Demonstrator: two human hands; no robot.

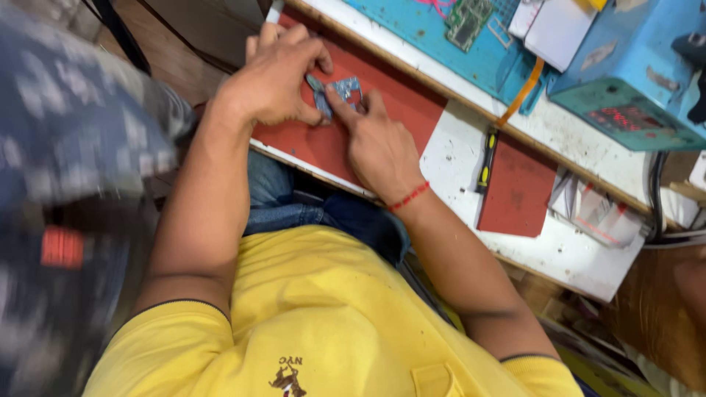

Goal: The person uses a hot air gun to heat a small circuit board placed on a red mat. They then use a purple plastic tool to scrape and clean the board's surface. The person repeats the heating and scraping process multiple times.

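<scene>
The left hand is curled down over one end of a small bluish metal circuit part lying on the red mat at the desk edge. The right hand, a red thread at its wrist, presses the part with its forefinger, the other fingers loosely folded.

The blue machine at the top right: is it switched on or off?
On. The blue machine shows lit red digits on its front display panel.
</scene>
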